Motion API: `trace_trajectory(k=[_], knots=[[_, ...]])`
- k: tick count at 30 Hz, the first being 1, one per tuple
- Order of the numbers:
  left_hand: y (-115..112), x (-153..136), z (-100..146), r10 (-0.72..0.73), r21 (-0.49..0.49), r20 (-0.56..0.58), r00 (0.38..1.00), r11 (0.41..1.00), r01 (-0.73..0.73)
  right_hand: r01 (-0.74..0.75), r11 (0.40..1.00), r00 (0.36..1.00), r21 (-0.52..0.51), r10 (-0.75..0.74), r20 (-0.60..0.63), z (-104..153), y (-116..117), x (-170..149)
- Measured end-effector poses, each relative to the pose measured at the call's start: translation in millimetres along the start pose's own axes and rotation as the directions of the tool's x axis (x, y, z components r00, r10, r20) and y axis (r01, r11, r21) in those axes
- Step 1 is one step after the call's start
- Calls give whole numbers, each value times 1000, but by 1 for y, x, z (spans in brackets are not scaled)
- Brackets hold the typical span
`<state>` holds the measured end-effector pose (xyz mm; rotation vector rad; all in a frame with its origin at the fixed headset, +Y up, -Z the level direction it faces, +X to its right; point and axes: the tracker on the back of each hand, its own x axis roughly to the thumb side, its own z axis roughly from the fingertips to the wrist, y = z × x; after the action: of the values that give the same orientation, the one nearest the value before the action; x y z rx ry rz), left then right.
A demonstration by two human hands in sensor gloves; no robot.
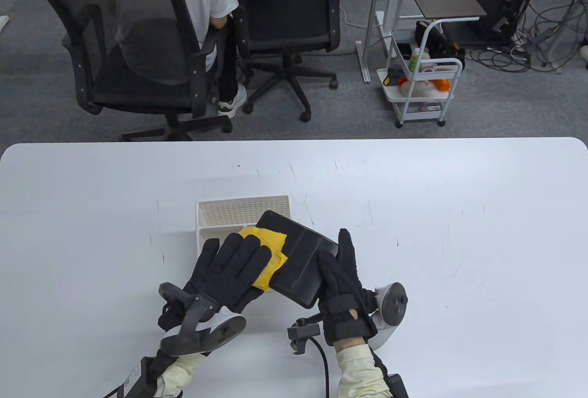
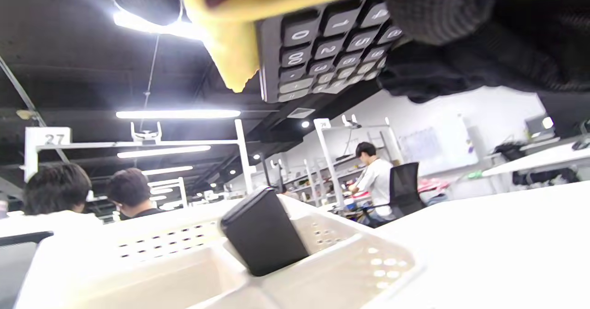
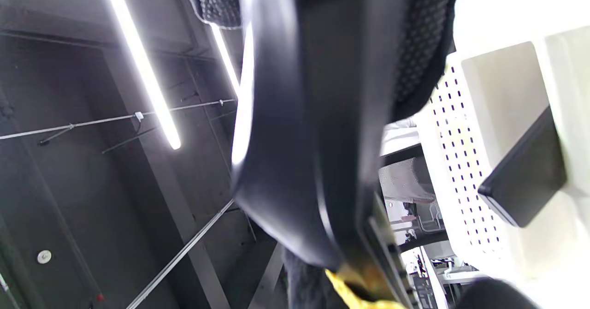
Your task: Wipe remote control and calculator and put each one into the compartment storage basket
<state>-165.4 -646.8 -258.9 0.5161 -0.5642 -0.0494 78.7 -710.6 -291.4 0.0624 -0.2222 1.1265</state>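
Currently right hand [image 1: 342,274] grips stiff, light black plastic calculator [image 1: 301,258] by its edges; left hand [image 1: 229,267] presses soft yellow cloth [image 1: 266,251] flat against it.

Matt black plastic, yellow cloth, perforated cream plastic

The calculator [image 1: 298,258] is showing a smooth black plastic back, faintly sheened, with matt rubbery-looking keys underneath; the soft yellow cloth [image 1: 266,251] is lying crumpled at its 9 o'clock edge, the storage basket [image 1: 229,214] is looking like matt perforated plastic, and the table [image 1: 459,232] is looking smooth, scuffed white.
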Motion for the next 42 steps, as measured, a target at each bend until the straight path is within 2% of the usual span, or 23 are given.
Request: trace_trajectory(k=[3, 8, 13, 16, 19, 22, 27, 31, 35, 38, 42], knots=[[0, 9, -2, 82, -12, 44, 996, 997, -82, 6, 1000, 1000, -31, -6, -9, -1, -4, -2], [1, 24, -4, 106, -29, 105, 989, 994, -103, -16, 1000, 1000, -18, 16, -25, 0, -5, -4], [-1, 12, -3, 136, -64, 37, 990, 989, -134, -44, 999, 999, -17, 44, -18, 0, -4, -2], [-3, 5, -2, 108, -82, 6, 994, 991, -107, -53, 998, 999, -41, 52, -14, 1, -5, -2], [2, 9, -3, 84, -84, 13, 996, 993, -82, -39, 998, 999, -43, 38, -26, 1, -6, -4], [8, 21, -3, 70, -63, 77, 995, 996, -65, -32, 999, 999, -42, 31, -27, 1, -4, -3], [6, 34, -4, 29, -40, 127, 991, 999, -24, -61, 998, 998, -28, 60, -19, 1, -4, -2], [-1, 22, -4, 70, -71, 64, 995, 995, -65, -80, 996, 997, -39, 80, -13, 3, -3, -2], [-4, 9, -3, 28, -99, 1, 1000, 995, -28, -67, 994, 998, -87, 66, -9, 4, -5, -2], [-5, 11, -4, 59, -98, 1, 998, 993, -59, -60, 993, 998, -98, 58, -21, 4, -7, -4], [-7, 26, -6, 152, -96, 85, 985, 985, -144, -105, 990, 994, -90, 102, -35, 3, -8, -5]])
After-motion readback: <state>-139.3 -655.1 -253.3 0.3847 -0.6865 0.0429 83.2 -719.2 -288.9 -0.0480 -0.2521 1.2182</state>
